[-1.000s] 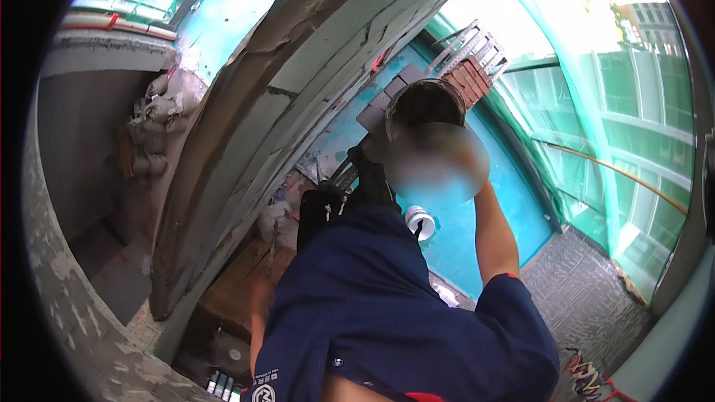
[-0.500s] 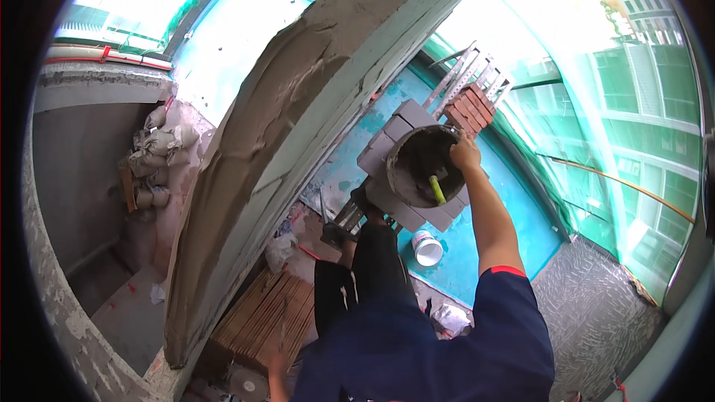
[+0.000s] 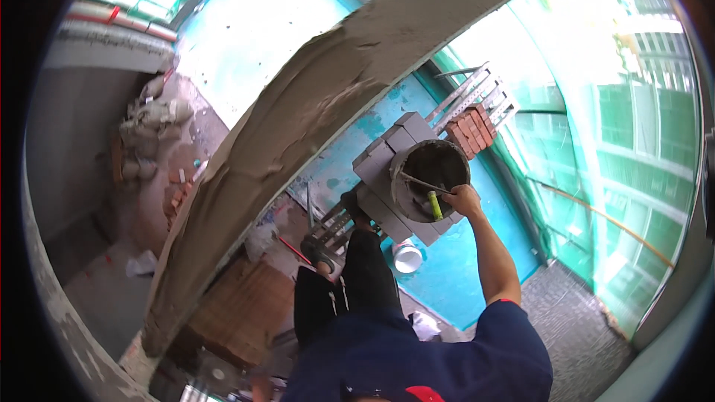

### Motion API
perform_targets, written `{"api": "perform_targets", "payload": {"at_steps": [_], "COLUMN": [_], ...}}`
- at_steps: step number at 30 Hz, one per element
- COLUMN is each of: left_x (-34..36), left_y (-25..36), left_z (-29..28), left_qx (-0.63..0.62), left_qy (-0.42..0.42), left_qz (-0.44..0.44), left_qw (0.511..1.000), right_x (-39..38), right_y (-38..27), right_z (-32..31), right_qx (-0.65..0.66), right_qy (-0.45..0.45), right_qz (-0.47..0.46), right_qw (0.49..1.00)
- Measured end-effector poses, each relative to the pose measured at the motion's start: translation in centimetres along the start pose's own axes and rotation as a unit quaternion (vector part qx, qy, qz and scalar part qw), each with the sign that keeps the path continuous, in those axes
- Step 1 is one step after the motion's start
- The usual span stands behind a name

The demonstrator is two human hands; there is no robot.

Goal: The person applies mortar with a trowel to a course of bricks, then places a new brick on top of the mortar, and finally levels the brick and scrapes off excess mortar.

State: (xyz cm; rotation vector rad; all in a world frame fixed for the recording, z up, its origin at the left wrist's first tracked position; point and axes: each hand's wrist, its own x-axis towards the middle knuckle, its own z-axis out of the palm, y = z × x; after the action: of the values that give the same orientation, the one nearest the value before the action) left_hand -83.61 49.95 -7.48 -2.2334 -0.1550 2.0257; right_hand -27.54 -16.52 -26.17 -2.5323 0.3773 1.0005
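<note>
My right hand [image 3: 463, 199] is closed round the thin bail handle of a dark mortar bucket [image 3: 401, 199], at the bucket's near right rim. Inside the bucket stands a tool with a yellow-green grip [image 3: 435, 205]; its head is hidden. The bucket rests on stacked grey blocks [image 3: 383, 212]. At the lower edge my left hand [image 3: 262, 387] is a blur, low beside my body, and its fingers cannot be made out. To my left runs a long wall top coated with wet grey mortar [image 3: 298, 104].
Red bricks [image 3: 471, 132] lie on a metal platform [image 3: 488, 89] beyond the bucket. A white pail [image 3: 407, 257] stands on the blue floor [image 3: 439, 283]. Filled sacks [image 3: 153, 123] lie at the left. Green netting [image 3: 588, 179] hangs along the right.
My right hand has moved from the bucket's far right rim to its near side, and the bail handle now lies across the opening. My left hand has dropped lower. The whole view has shifted slightly.
</note>
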Motion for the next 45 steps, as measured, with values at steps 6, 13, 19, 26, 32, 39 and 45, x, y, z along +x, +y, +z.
{"api": "perform_targets", "payload": {"at_steps": [6, 13, 19, 26, 32, 39, 45], "left_x": [3.2, 5.5, 5.8, 9.5, 10.8, 6.0, 0.5], "left_y": [-0.3, 1.4, 6.5, 8.0, 11.1, 19.3, 21.9], "left_z": [-2.5, -5.4, -19.1, -25.6, -30.5, -38.7, -45.8], "left_qx": [-0.135, -0.548, -0.569, -0.549, -0.647, -0.588, -0.363], "left_qy": [0.173, 0.063, 0.007, 0.018, -0.013, -0.014, 0.163], "left_qz": [-0.038, -0.174, -0.122, 0.015, 0.145, 0.458, 0.624], "left_qw": [0.975, 0.816, 0.813, 0.835, 0.748, 0.667, 0.673], "right_x": [-1.5, -0.1, 1.6, -3.3, -18.1, -31.1, -29.3], "right_y": [0.5, 4.7, 6.6, 3.7, -8.1, -24.1, -24.7], "right_z": [-1.4, 0.5, -1.0, 1.9, 19.3, 18.6, 13.5], "right_qx": [0.009, 0.047, -0.012, 0.099, 0.345, 0.432, 0.526], "right_qy": [0.027, 0.029, 0.212, 0.281, -0.138, -0.286, 0.148], "right_qz": [-0.006, 0.041, 0.056, -0.011, -0.098, -0.227, -0.171], "right_qw": [1.000, 0.998, 0.976, 0.955, 0.923, 0.824, 0.820]}}
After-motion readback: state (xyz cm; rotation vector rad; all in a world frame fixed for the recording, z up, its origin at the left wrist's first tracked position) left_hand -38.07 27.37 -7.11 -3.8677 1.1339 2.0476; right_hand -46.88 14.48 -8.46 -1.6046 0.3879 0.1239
